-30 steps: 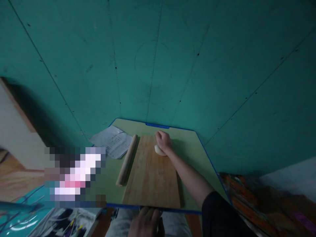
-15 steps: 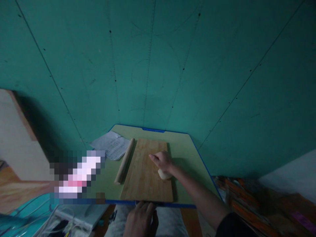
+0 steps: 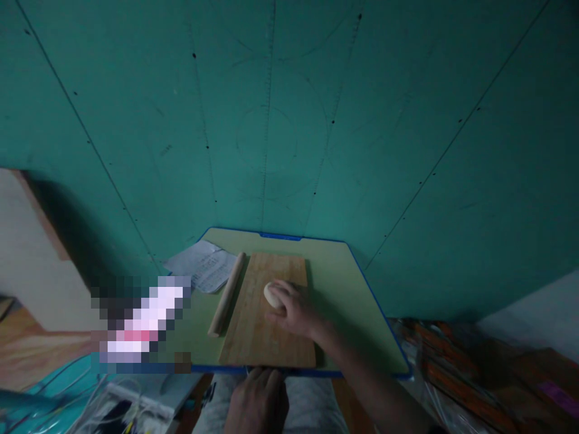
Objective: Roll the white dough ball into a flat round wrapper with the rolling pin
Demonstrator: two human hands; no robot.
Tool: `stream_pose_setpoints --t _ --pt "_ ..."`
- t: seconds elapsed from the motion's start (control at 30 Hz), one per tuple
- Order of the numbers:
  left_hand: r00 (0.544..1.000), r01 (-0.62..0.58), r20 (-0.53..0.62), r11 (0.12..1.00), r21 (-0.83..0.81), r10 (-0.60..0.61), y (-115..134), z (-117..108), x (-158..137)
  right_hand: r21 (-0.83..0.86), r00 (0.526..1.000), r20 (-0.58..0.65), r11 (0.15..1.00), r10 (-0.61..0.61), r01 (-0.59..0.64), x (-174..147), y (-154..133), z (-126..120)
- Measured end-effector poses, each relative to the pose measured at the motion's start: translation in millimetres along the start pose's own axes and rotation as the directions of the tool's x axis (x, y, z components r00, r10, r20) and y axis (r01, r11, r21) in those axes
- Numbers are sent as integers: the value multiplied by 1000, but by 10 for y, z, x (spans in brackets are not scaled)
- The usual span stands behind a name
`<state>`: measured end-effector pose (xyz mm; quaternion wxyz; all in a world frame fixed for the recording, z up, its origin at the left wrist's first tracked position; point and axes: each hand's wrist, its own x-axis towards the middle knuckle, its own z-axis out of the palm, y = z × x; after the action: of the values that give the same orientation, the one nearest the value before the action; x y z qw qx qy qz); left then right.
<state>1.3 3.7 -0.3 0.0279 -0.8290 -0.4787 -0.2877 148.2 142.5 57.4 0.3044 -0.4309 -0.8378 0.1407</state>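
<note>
A pale lump of dough (image 3: 270,295) lies on a wooden cutting board (image 3: 253,343). My right hand (image 3: 292,307) is closed round the dough from the right, fingers over its top and thumb on its near side. At the board's near end, by the table's front edge, my left hand (image 3: 259,398) has its fingers curled; what they grip, if anything, is hidden. Along the board's left side lies a wooden rolling pin (image 3: 227,295), touched by neither hand.
The board rests on a light green folding table (image 3: 346,289) with a blue rim, set against a green wall (image 3: 289,120). Paper sheets (image 3: 208,265) lie at the table's back left. A blurred-out patch (image 3: 145,325) covers its left side. Boxes (image 3: 452,361) stand on the right.
My right hand has gone from a fist against the dough to fingers over it, and the dough has moved left and away from me on the board. My left hand stays put.
</note>
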Motion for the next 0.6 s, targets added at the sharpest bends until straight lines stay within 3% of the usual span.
stream_pose_setpoints --t 0.1,0.23,0.3,0.43,0.6 --pt "1000 -2 3 999 32 2 4 -2 7 -88 997 79 996 -19 25 -11 -55 22" --pt "1000 14 14 999 29 -14 28 -16 6 175 983 -28 969 182 -175 207 -11 61" --pt "1000 26 17 999 20 -27 37 -28 3 208 965 -25 946 259 -249 294 53 29" --pt "999 38 8 999 -3 -38 36 -53 8 110 951 100 946 294 -304 367 136 -141" --pt "999 33 8 999 8 -33 41 -70 23 -171 928 172 937 331 -303 431 -6 -300"
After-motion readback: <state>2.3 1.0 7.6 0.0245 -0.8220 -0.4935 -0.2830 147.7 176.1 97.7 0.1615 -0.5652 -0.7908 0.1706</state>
